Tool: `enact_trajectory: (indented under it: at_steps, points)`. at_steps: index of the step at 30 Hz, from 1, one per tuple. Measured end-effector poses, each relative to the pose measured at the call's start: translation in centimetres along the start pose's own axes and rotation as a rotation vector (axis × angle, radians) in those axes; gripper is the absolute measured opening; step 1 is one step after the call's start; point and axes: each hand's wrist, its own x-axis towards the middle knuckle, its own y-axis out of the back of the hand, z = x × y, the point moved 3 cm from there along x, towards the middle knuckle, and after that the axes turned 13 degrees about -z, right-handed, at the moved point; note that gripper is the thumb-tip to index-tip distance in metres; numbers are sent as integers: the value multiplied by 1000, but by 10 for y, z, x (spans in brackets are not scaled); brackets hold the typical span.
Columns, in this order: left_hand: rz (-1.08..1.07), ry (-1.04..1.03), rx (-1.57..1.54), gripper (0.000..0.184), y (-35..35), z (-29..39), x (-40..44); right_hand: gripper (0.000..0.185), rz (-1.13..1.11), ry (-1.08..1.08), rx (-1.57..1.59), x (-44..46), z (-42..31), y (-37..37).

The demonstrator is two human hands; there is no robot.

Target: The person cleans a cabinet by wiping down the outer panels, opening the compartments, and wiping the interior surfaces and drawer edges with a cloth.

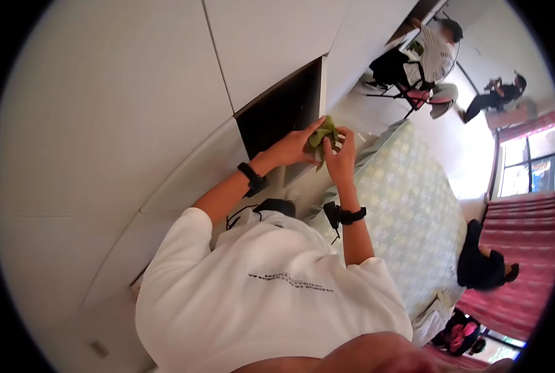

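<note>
A: In the head view, what do the hands hold?

B: The left hand (290,150) and the right hand (341,155) both grip a crumpled, olive-green, soft-looking cloth (324,134), with curled fingers. It is in the air, beside the open dark compartment (268,121) of the smooth white cabinet (141,105), near the compartment's pale upright edge (322,87). No surface carries it.

A: And which way does it point?

B: Its long axis goes from the person's body outward, slightly slanted. One narrow end points back toward the white T-shirt (271,292); the wider bunched part points away. A true front cannot be told.

A: How should such a cloth be handled well?

B: In my judgement, with light fingertips: one hand keeps the bunch steady, the other works the loose folds little by little. Hard pulling could add creases, and the loose end could slip.
</note>
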Motion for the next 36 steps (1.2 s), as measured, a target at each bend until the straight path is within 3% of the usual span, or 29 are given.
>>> enact_trajectory:
  at_steps: [1,5,7,9,11,12,14,17,18,20,21,22,23,24,26,29,31,33,34,36]
  points:
    - [23,-104,83,116,-12,2,4,42,7,71,-97,-8,2,-1]
    - [-22,-174,0,107,-36,10,18,44,-1,71,-180,-13,25,2]
    - [-100,-15,-62,101,-54,-4,28,55,38,102,-319,-14,37,7]
    - [-55,-89,-52,96,-55,3,32,59,98,96,-375,-12,22,20]
    - [-104,87,-96,88,-49,3,43,63,165,77,-439,-11,24,28]
    - [-116,80,-105,88,-54,-10,54,67,98,15,-351,-10,36,27]
    - [97,-121,37,75,-56,-41,74,71,27,-68,-263,-7,49,31]
    - [174,63,-148,69,-39,-40,87,73,-76,-225,-157,-14,44,31]
    - [179,56,-157,69,-39,-44,102,73,-4,-127,-230,-7,41,34]
    - [397,110,-99,74,-35,-55,127,75,60,-22,-409,-7,48,32]
    - [404,115,-114,74,-30,-54,133,75,44,-22,-417,-13,59,28]
    - [380,153,92,78,-22,-51,142,67,-83,-62,-304,-16,73,23]
    - [447,166,81,81,-18,-57,155,59,-200,-106,-184,-18,81,18]
    - [513,177,69,84,-13,-63,168,59,-207,-114,-189,-18,77,21]
    - [583,122,83,83,-22,-80,174,32,-268,-264,-190,-12,71,21]
    - [717,98,37,81,-26,-79,174,24,-243,-180,-199,-13,76,19]
    - [706,146,-14,80,-32,-70,159,26,-266,-192,-167,-12,75,19]
    - [531,309,-315,73,-34,-58,142,32,-334,-296,-285,-15,74,22]
    - [514,312,-307,73,-39,-55,135,32,-322,-309,-276,-13,74,30]
    - [490,254,-284,72,-50,-59,121,42,-579,-381,-266,-9,73,40]
